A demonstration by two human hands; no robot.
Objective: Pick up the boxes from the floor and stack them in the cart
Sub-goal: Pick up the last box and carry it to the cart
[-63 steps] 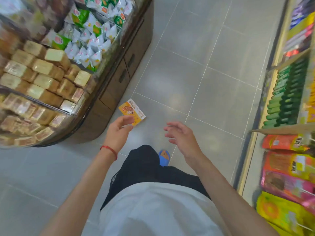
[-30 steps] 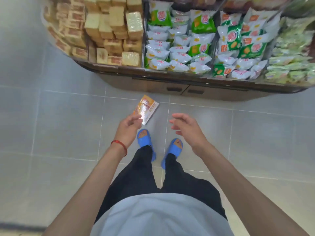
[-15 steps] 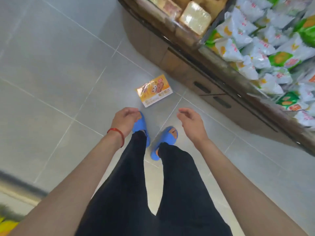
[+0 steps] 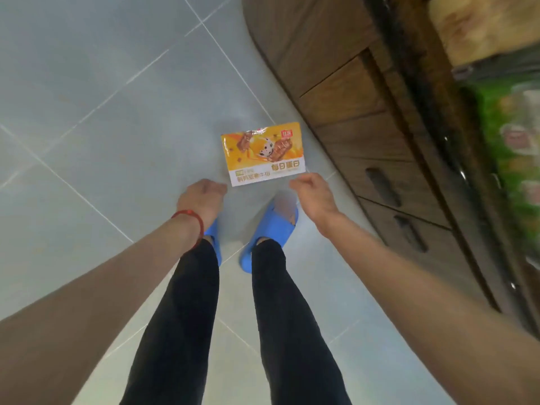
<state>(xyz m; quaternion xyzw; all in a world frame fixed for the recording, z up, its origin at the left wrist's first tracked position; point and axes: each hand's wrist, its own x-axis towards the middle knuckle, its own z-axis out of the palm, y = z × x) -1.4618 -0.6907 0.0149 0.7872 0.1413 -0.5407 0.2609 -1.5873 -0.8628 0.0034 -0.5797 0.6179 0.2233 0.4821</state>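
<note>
Both hands hang low in front of me and hold nothing. My left hand [image 4: 203, 200], with the red cord [image 4: 190, 222] at its wrist, has its fingers loosely curled under. My right hand [image 4: 314, 197] has its fingers slack and slightly bent. The box [image 4: 263, 153] lies flat on the grey tiled floor [image 4: 102, 141], straight ahead and just past the toes of my blue slippers [image 4: 274, 229]. The wooden cabinet [image 4: 350, 118] stands near it on my right. The box's long axis runs across me from left to right, with the right end tipped a little away, and its print is upside down to me. Its near long edge faces me, with one hand at each near corner. The right hand looks the closer, almost at the corner, while the left sits just beside the other corner. I cannot tell whether either hand touches the box, and I judge that both are above it. Both arms are stretched down and forward, backs of the hands up. I reckon the grasp calls for reaching lower and taking the two short ends. No cart is in view.
</note>
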